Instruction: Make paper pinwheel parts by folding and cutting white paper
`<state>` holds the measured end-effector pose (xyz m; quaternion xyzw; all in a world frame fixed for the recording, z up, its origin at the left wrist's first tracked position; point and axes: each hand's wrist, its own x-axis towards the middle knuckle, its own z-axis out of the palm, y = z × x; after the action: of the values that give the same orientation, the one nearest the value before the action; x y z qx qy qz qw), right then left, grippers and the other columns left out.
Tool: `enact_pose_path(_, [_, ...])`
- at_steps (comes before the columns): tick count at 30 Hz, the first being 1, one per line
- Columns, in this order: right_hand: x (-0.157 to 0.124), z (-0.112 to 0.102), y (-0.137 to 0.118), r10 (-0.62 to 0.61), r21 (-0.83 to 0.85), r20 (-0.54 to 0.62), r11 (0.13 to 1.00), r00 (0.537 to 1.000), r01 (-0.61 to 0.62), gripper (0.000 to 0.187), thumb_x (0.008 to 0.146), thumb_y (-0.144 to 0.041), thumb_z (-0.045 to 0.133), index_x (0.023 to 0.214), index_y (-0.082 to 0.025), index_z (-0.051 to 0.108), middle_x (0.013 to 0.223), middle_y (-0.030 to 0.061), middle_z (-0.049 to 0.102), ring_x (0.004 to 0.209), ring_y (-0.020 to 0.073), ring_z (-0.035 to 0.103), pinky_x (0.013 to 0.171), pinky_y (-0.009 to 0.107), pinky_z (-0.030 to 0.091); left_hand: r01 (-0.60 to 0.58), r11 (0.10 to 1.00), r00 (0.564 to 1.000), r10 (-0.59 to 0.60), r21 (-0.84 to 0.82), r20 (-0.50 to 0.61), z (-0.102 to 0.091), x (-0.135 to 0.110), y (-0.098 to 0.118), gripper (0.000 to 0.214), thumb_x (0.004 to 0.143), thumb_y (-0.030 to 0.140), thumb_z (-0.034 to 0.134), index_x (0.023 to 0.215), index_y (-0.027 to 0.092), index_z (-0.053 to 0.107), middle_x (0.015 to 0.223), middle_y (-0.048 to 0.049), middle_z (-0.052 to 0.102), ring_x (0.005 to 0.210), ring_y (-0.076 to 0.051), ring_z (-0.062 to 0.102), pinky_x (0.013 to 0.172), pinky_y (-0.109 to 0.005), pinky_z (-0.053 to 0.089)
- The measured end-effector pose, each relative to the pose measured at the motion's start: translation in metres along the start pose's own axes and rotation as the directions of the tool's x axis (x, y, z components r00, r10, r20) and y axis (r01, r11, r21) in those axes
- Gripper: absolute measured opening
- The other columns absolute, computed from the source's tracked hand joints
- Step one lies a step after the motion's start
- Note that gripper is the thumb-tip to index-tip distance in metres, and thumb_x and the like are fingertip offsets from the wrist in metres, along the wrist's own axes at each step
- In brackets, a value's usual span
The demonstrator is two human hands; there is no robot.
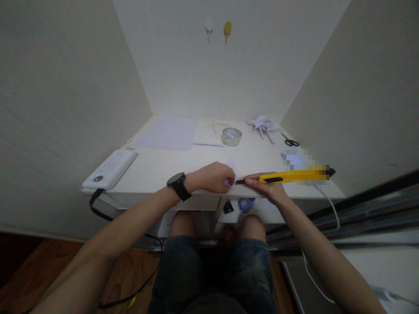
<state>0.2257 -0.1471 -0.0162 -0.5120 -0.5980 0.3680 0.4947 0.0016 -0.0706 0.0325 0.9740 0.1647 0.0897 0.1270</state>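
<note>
My left hand (212, 176), with a black watch on its wrist, rests at the front edge of the white desk (153, 168). Its fingers are closed on a small piece of white paper (230, 165). My right hand (266, 187) grips a yellow utility knife (288, 175), held level. The knife's dark tip points left and touches the paper by my left fingers. Both hands are close together, just above my knees.
A white power bank (109, 169) with a black strap lies at the desk's left edge. Farther back are paper sheets (166, 133), a roll of clear tape (231, 136), folded white paper shapes (263, 126) and black scissors (290, 141). Walls close in on three sides.
</note>
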Motion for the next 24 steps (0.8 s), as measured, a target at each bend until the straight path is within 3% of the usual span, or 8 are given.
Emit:
enact_pose_path(5, [0.000,-0.001,0.003,0.026,0.004,-0.002,1.000,1.000,-0.026,0.025,0.068,-0.045,0.083,0.081,-0.023,0.082,0.079,0.0043,0.078,0.074,0.0224,0.070,0.069,0.033,0.057,0.009,0.999,1.000,-0.009,-0.033,0.010,0.000,-0.003,-0.002,0.022,0.074,0.019,0.066,0.094,0.020,0.074,0.097,-0.0045,0.076,0.093,-0.021,0.068,0.088,-0.031,0.048])
enact_pose_path(8, [-0.001,0.001,-0.001,0.038,-0.033,0.005,0.999,0.999,-0.038,0.024,0.069,-0.045,0.083,0.082,-0.024,0.082,0.080,0.0037,0.079,0.074,0.0220,0.071,0.068,0.032,0.057,0.114,0.992,0.988,-0.118,-0.052,-0.098,-0.004,-0.007,-0.009,0.026,0.077,0.030,0.069,0.100,0.020,0.072,0.110,-0.0068,0.073,0.104,-0.023,0.065,0.095,-0.034,0.046])
enact_pose_path(10, [-0.002,0.002,-0.003,0.039,-0.051,0.010,0.998,0.999,-0.039,0.024,0.070,-0.045,0.082,0.081,-0.024,0.082,0.079,0.0035,0.078,0.072,0.0217,0.071,0.065,0.032,0.057,0.309,0.949,0.930,-0.314,-0.057,-0.191,-0.008,-0.009,-0.017,0.029,0.081,0.037,0.066,0.103,0.018,0.071,0.111,-0.0094,0.073,0.104,-0.024,0.065,0.094,-0.036,0.047])
enact_pose_path(12, [-0.002,0.003,-0.005,0.032,-0.061,0.017,0.998,0.999,-0.031,0.023,0.070,-0.044,0.082,0.080,-0.024,0.081,0.078,0.0035,0.078,0.069,0.0211,0.070,0.063,0.031,0.057,0.476,0.875,0.851,-0.483,-0.085,-0.207,-0.013,-0.011,-0.025,0.032,0.082,0.039,0.063,0.102,0.015,0.070,0.104,-0.0116,0.073,0.097,-0.024,0.066,0.087,-0.035,0.049])
enact_pose_path(14, [-0.002,0.003,-0.006,0.028,-0.075,0.022,0.997,0.999,-0.026,0.023,0.070,-0.044,0.081,0.080,-0.023,0.082,0.077,0.0034,0.078,0.068,0.0208,0.070,0.062,0.031,0.056,0.539,0.816,0.810,-0.570,-0.208,-0.137,-0.017,-0.011,-0.031,0.033,0.080,0.039,0.064,0.099,0.013,0.069,0.094,-0.0116,0.073,0.086,-0.022,0.067,0.078,-0.032,0.050])
enact_pose_path(17, [-0.002,0.003,-0.005,0.032,-0.104,0.024,0.994,0.999,-0.029,0.023,0.071,-0.045,0.080,0.081,-0.024,0.082,0.077,0.0030,0.078,0.068,0.0207,0.070,0.063,0.031,0.057,0.532,0.665,0.800,-0.598,-0.524,0.052,-0.021,-0.008,-0.036,0.028,0.078,0.038,0.067,0.086,0.011,0.068,0.078,-0.0091,0.070,0.067,-0.017,0.063,0.063,-0.029,0.049])
enact_pose_path(20, [-0.002,0.003,-0.004,0.020,-0.116,0.027,0.993,0.999,-0.017,0.022,0.072,-0.044,0.080,0.082,-0.024,0.082,0.078,0.0031,0.078,0.068,0.0208,0.070,0.063,0.031,0.058,0.507,0.509,0.793,-0.591,-0.696,0.146,-0.024,-0.006,-0.037,0.024,0.075,0.035,0.071,0.073,0.012,0.065,0.066,-0.0056,0.064,0.055,-0.012,0.055,0.054,-0.026,0.043])
enact_pose_path(24, [-0.002,0.004,-0.006,-0.010,-0.120,0.041,0.993,0.999,0.014,0.021,0.073,-0.043,0.080,0.082,-0.024,0.082,0.079,0.0036,0.079,0.067,0.0212,0.071,0.063,0.032,0.059,0.489,0.534,0.835,-0.515,-0.690,0.193,-0.026,-0.007,-0.035,0.029,0.072,0.040,0.075,0.063,0.015,0.063,0.052,0.0003,0.053,0.047,-0.009,0.043,0.048,-0.025,0.034])
